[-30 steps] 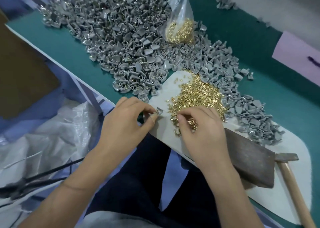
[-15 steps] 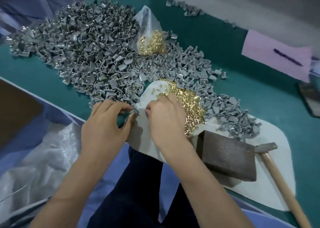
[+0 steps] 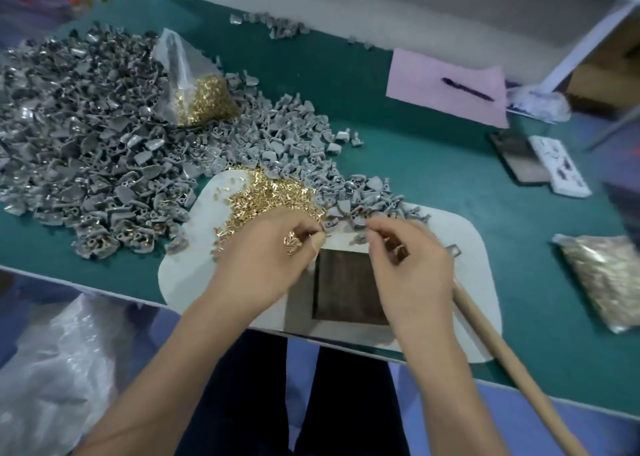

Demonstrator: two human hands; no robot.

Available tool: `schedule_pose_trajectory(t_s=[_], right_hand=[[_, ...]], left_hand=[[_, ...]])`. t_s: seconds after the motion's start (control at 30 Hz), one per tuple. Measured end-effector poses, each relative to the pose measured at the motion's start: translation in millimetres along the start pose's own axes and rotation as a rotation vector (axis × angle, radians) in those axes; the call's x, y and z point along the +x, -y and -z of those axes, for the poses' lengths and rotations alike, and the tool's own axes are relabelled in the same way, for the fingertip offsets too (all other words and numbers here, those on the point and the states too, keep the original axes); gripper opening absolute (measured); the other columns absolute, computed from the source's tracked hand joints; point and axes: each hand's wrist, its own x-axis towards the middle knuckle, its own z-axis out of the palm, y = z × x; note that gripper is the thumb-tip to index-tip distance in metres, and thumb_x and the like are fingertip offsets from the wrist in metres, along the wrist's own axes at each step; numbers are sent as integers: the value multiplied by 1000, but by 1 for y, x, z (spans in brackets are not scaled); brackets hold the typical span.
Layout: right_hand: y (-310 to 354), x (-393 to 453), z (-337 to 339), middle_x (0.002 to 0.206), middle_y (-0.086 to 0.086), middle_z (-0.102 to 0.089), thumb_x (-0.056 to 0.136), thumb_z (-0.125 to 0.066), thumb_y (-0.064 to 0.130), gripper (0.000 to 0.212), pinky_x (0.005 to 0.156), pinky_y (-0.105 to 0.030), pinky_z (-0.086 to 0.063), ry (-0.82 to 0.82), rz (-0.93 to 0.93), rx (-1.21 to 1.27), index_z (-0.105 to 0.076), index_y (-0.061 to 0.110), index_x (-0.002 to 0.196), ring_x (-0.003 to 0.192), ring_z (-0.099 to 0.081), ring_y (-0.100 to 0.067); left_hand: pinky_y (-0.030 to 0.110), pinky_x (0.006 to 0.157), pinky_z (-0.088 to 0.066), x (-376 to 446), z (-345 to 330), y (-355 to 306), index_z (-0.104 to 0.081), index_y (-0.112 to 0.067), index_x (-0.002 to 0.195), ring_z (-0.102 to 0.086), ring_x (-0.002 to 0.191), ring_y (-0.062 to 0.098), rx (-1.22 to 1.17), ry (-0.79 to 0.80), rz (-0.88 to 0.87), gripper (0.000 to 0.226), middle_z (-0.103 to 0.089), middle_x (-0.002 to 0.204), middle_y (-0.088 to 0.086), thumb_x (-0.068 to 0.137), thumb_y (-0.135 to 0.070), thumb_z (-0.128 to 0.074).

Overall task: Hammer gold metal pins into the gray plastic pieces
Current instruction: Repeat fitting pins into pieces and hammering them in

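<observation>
Left hand (image 3: 266,265): fingers are curled; several gold pins are cupped in the palm, and a small item, too blurred to identify, is pinched at the fingertips.
Right hand (image 3: 412,265): thumb and forefinger are pinched together; what is held cannot be told.
Gold pins (image 3: 273,196): heaped on the white mat (image 3: 460,234), just beyond the left hand.
Gray plastic pieces (image 3: 104,151): piled on the green table (image 3: 450,185), left of and behind the mat.
Metal block (image 3: 349,286): placed on the mat between the hands.
Hammer (image 3: 502,348): laid beside the right hand, handle toward the person.

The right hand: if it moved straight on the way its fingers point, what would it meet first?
Probably the left hand: the right hand points leftward over the dark metal block, toward it. Depth is unclear; the loose gray plastic pieces lie just beyond.
</observation>
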Motion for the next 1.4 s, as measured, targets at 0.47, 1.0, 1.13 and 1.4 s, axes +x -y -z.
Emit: schedule_pose_trajectory(t_s=[0.47, 1.0, 1.13, 1.4], right_hand=[[-22, -12, -2, 95, 7, -69, 89, -68, 6, 19, 84, -11, -44, -102, 7, 92, -77, 17, 101, 94, -63, -1], [-26, -17, 18, 91, 12, -75, 93, -66, 14, 17, 80, -37, -60, -124, -195, 434, -75, 28, 97, 91, -72, -15], [-29, -28, 30, 82, 3, -76, 89, -75, 9, 20, 76, -38, -60, -77, -237, 492, -76, 28, 93, 81, -74, -18], [-26, -38, 44, 86, 18, -75, 90, -76, 14, 26, 76, -13, -50, -39, -130, 361, -75, 40, 87, 82, -69, -7]], left_hand=[[31, 69, -47, 68, -29, -28, -65, -36, 95, -62, 96, 16, 553, 112, -33, 18, -66, 95, -13, 86, -50, -72], [33, 86, -57, 18, 0, -60, -67, -31, 82, -67, 85, -1, -133, 267, -5, 14, -71, 84, -17, 81, -35, -80], [38, 80, -59, 5, -4, -63, -69, -35, 89, -70, 71, 6, -169, 264, 44, 9, -72, 80, -16, 85, -33, -77], [16, 55, -38, -18, -17, -60, -72, -30, 77, -60, 64, -3, 47, 144, 137, 17, -67, 69, -16, 87, -44, -74]])
